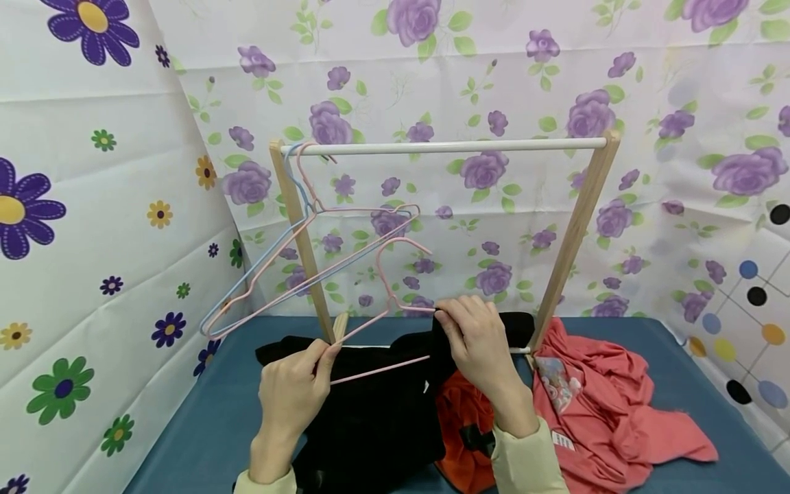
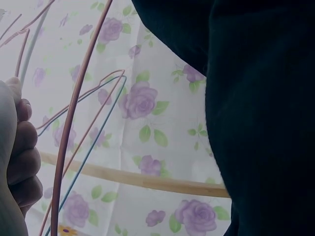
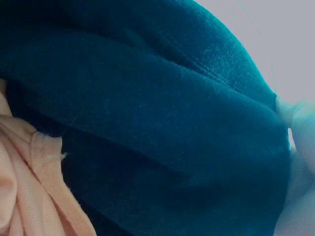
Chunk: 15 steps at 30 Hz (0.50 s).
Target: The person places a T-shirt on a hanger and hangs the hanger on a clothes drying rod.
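My left hand (image 1: 293,394) grips the left arm of a pink clothes hanger (image 1: 379,372), whose hook points up and right. At the hanger's right arm, my right hand (image 1: 478,346) pinches the edge of a black garment (image 1: 376,425). Part of that garment is drawn up over the hanger's right end, and the rest spreads below on the table. In the left wrist view, curled fingers (image 2: 27,167) show at the left, with the dark cloth (image 2: 266,108) filling the right side. Soft, velvety cloth (image 3: 172,123) fills most of the right wrist view, pinched by fingertips at its right edge.
A rack with a white rail (image 1: 444,146) and wooden posts (image 1: 574,240) stands behind. A pink hanger (image 1: 259,274) and a blue hanger (image 1: 231,288) hang at its left end. Coral clothing (image 1: 623,418) and an orange-red garment (image 1: 463,418) lie right on the blue table (image 1: 204,425).
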Motion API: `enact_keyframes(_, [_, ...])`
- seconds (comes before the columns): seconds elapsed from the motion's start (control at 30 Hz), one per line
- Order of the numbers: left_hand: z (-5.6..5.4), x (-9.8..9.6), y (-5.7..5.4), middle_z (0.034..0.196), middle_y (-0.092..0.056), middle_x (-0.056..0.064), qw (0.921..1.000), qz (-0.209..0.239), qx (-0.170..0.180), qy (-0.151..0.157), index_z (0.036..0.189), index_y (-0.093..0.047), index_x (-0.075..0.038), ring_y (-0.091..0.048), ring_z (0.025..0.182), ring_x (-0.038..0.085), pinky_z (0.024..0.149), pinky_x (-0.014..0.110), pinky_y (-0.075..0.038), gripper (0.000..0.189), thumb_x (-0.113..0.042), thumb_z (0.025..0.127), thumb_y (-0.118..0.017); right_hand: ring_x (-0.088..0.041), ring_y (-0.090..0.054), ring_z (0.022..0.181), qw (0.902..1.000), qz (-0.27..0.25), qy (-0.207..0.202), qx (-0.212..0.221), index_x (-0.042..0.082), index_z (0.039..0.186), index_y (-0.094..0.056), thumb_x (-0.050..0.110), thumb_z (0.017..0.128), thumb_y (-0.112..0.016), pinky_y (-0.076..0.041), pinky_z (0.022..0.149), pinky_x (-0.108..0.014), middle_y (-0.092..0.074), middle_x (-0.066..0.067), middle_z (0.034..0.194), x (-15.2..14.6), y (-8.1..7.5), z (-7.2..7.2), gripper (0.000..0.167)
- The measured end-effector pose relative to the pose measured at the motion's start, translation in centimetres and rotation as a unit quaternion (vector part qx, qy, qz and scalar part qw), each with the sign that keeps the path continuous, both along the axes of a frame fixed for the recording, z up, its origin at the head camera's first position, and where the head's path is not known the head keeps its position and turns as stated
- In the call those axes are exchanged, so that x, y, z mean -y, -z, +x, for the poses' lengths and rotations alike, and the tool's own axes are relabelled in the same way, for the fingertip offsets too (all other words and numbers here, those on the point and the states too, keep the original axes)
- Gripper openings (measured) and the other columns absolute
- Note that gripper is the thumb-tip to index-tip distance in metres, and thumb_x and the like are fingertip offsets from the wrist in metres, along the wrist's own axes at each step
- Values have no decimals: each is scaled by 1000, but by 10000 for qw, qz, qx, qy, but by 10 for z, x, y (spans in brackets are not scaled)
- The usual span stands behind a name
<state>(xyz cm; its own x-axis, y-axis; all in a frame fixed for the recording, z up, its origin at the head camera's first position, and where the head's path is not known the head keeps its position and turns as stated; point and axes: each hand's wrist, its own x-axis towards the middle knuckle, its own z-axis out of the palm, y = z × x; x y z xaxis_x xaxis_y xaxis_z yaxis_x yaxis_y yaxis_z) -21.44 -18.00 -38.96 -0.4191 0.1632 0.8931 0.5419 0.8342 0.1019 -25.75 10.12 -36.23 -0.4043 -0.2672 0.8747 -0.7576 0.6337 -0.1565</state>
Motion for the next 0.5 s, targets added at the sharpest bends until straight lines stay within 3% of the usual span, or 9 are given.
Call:
enact_keyframes(0.27, [0, -4, 1, 48, -23, -12, 9999, 44, 108, 58, 65, -43, -20, -15, 41, 0, 40, 18, -11, 45, -44, 104, -43, -19, -51, 71, 10000, -37, -6, -42, 10, 99, -68, 34, 105, -44, -32, 63, -32, -59, 0, 81, 3, -1, 1, 34])
enact_keyframes(0.5, [0, -6, -1, 48, -21, -13, 10000, -51, -49, 9, 65, -44, -18, -14, 41, -1, 39, 18, -10, 48, -45, 104, -41, -17, -49, 69, 9999, -41, 20, -97, 11, 98, -67, 34, 105, -44, -31, 63, -32, -57, 2, 79, 5, -2, 1, 33])
